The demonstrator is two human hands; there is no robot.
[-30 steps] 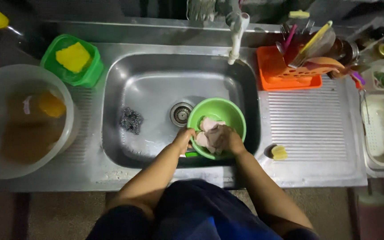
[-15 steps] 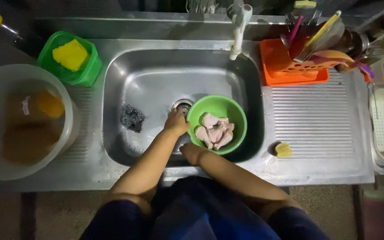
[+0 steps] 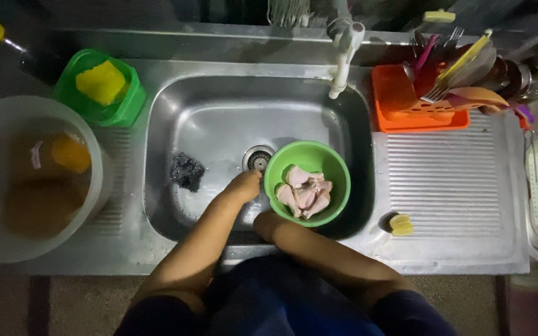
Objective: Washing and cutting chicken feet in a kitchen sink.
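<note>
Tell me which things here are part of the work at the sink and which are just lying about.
In use: green bowl of raw chicken pieces; steel sink; left hand by the drain; right hand at the bowl.

Lying about: black scourer; yellow sponge in green tub; orange utensil rack; white bucket; tap.

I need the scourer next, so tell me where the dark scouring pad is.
In the head view, the dark scouring pad lies on the sink floor, left of the drain, just beyond the left hand.

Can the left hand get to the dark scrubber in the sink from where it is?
Probably yes: the left hand is by the drain, and only bare sink floor separates it from the scouring pad.
</note>
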